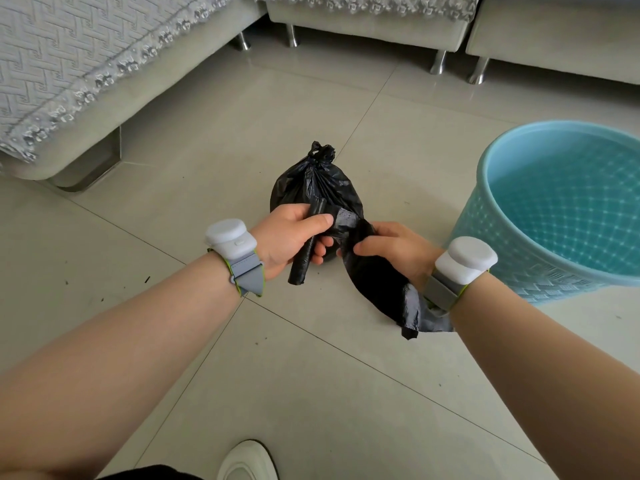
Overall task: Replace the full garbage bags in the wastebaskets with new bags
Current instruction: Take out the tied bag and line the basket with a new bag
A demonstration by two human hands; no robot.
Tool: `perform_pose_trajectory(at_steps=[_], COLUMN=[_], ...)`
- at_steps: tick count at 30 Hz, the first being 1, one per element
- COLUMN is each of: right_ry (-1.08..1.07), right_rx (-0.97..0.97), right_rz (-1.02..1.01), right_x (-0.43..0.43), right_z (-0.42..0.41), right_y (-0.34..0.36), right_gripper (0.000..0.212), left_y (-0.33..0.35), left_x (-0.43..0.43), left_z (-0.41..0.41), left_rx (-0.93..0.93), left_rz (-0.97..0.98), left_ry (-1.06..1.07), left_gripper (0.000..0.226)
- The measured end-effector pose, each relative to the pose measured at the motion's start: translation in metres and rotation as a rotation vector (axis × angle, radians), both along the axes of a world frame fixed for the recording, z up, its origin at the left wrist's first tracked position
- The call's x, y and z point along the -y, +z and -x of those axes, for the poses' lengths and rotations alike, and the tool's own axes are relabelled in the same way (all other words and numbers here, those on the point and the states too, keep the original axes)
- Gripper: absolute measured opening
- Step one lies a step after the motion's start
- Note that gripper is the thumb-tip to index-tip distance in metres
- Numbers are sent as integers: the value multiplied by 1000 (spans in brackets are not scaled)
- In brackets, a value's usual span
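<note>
A knotted, full black garbage bag (313,181) sits on the tiled floor just beyond my hands. My left hand (291,237) grips a roll of new black bags (301,263), which sticks out below my fingers. My right hand (394,249) pinches a loose black bag (384,292) pulled off the roll; it hangs down past my right wrist. A light blue wastebasket (512,251) stands at the right with no bag inside it.
A grey sofa (104,109) with a lace-edged cover lies at the left, and more sofa sections on metal legs (438,62) run along the back. My white shoe (247,460) shows at the bottom edge. Small dark crumbs dot the tiles at the left.
</note>
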State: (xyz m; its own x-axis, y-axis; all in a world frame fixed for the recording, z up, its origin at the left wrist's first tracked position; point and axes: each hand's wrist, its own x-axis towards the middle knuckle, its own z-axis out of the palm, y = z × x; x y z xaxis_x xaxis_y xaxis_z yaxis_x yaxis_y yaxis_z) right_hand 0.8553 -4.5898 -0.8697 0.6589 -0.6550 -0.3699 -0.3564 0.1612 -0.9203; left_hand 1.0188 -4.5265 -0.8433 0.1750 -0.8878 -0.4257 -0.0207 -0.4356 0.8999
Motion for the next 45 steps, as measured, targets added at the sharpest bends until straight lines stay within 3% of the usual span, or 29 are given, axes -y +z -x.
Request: perform_pose_trajectory(at_steps=[1, 4, 7, 14, 22, 31, 35, 45], right_ry=[2, 26, 7, 29, 47, 56, 16, -74], right_rx=[51, 89, 52, 66, 81, 138, 166, 275], right_rz=[-27, 39, 110, 52, 1, -66, -97, -119], right_x=[-1, -2, -1, 0, -5, -6, -8, -10], right_z=[-1, -1, 1, 4, 1, 3, 1, -6], right_y=[2, 2, -2, -2, 3, 7, 12, 12], right_gripper=[35, 8, 20, 29, 18, 22, 34, 31], left_y=[0, 2, 4, 0, -8, -9, -15, -16], left_x=[0, 0, 0, 0, 3, 5, 8, 11], left_z=[1, 2, 1, -1, -2, 2, 8, 15], left_rx=[4, 5, -27, -4, 129, 95, 94, 7], left_rz=[3, 8, -10, 8, 47, 60, 102, 145], left_ry=[-7, -19, -4, -50, 27, 28, 135, 301], left_gripper=[16, 16, 15, 17, 22, 25, 29, 31])
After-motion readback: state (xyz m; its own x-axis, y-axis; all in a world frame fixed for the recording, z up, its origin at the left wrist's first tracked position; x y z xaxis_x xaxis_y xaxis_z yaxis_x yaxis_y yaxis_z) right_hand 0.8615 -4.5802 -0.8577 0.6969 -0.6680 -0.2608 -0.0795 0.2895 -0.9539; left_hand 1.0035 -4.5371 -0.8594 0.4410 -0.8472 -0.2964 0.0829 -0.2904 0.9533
